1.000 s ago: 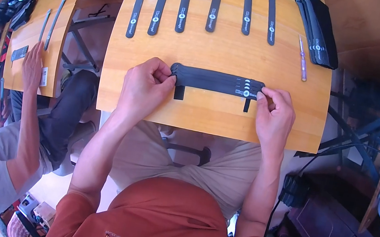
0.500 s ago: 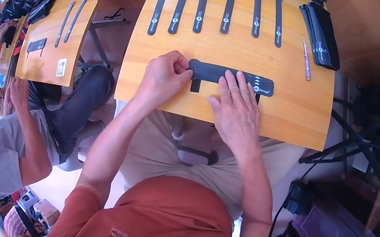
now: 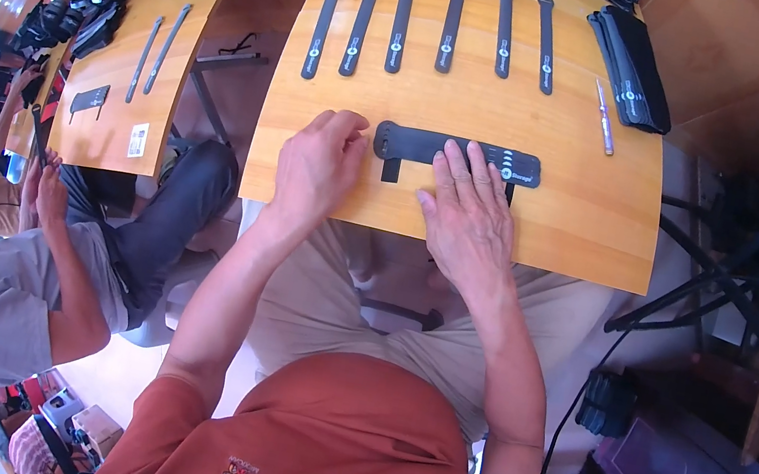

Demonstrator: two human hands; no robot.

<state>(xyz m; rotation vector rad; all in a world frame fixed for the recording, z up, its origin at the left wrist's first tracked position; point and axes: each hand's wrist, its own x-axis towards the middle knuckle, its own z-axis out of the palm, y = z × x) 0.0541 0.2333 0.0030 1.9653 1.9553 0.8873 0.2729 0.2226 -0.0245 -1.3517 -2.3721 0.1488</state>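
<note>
A wide dark strap (image 3: 421,146) with pale printing at its right end lies crosswise near the table's front edge. Two short black tabs stick out below it; one tab (image 3: 391,170) shows fully, while the other is partly behind my right hand. My right hand (image 3: 471,215) lies flat over the strap, fingers stretched out and pressing on its middle and right part. Just off the strap's left end, my left hand (image 3: 316,165) is held with fingers curled in, and nothing shows in it.
Several narrow dark straps (image 3: 451,26) lie in a row across the far table. A screwdriver with a purple handle (image 3: 605,135) rests beside a stack of dark straps (image 3: 632,73) at the right. To the left, a co-worker in a grey shirt (image 3: 12,304) sits at another table (image 3: 113,134).
My left hand has let go of the strap's left end and drawn slightly left. My right hand stays flat on the strap. The co-worker's hands now hold up a dark strap.
</note>
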